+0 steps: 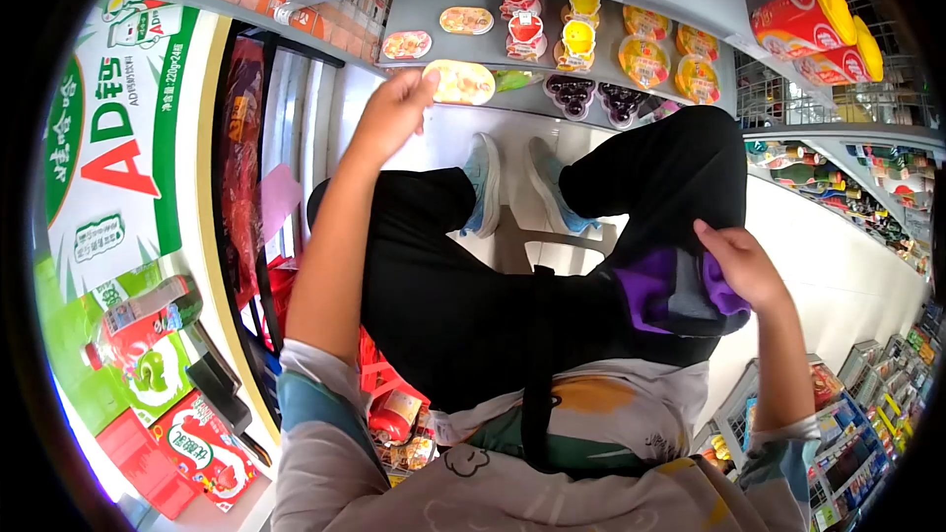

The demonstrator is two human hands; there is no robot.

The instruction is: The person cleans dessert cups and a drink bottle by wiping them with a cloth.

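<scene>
My left hand [397, 113] pinches the edge of an oval yellow-and-pink food pack [460, 82] in front of the low shelf. Two similar oval packs lie on that shelf, one [466, 20] above it and one [407, 44] to its upper left. My right hand [739, 261] holds a purple and grey cloth [680, 291] against my right thigh. Red cups [525, 36] and yellow cups [577, 39] stand to the right of the oval packs.
The grey shelf [611, 89] also bears round orange-lidded cups [643, 61] and dark grape-shaped packs [621, 103]. Red cans with yellow lids [808, 20] stand at the upper right. Boxes and a bottle [148, 320] are at the left. Wire racks [734, 414] stand at the lower right.
</scene>
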